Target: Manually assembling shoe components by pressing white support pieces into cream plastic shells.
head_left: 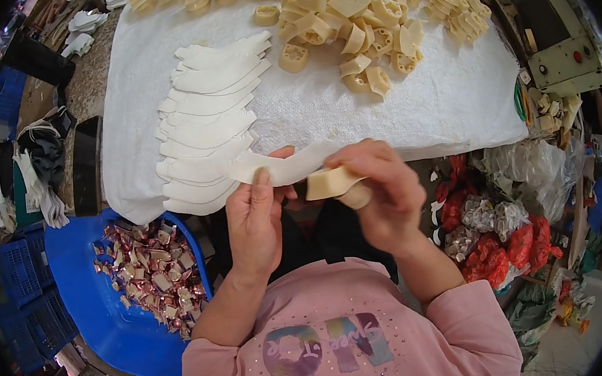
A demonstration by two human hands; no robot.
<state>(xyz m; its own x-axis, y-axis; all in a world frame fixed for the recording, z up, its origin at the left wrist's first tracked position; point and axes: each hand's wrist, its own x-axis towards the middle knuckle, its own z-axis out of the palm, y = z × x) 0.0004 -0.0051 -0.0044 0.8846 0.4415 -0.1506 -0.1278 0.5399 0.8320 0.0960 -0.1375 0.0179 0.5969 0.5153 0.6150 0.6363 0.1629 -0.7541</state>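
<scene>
My left hand (257, 217) pinches the near end of a white curved strip (286, 166), thumb on top. My right hand (381, 187) holds the strip's other end together with a cream plastic heel block (331, 183), pressed against the strip. Both hands are close together just in front of the table's near edge. A fanned row of more white curved strips (205, 135) lies on the white cloth (410, 116) to the left. A heap of cream heel blocks (351, 27) sits at the back of the cloth.
A blue tub (92, 309) with several shiny pink and silver scraps (153, 271) stands at my lower left. Blue crates (24, 287) sit further left. Red and clear plastic bags (495, 242) pile up at the right. A pale green machine box (564, 61) is at the table's right end.
</scene>
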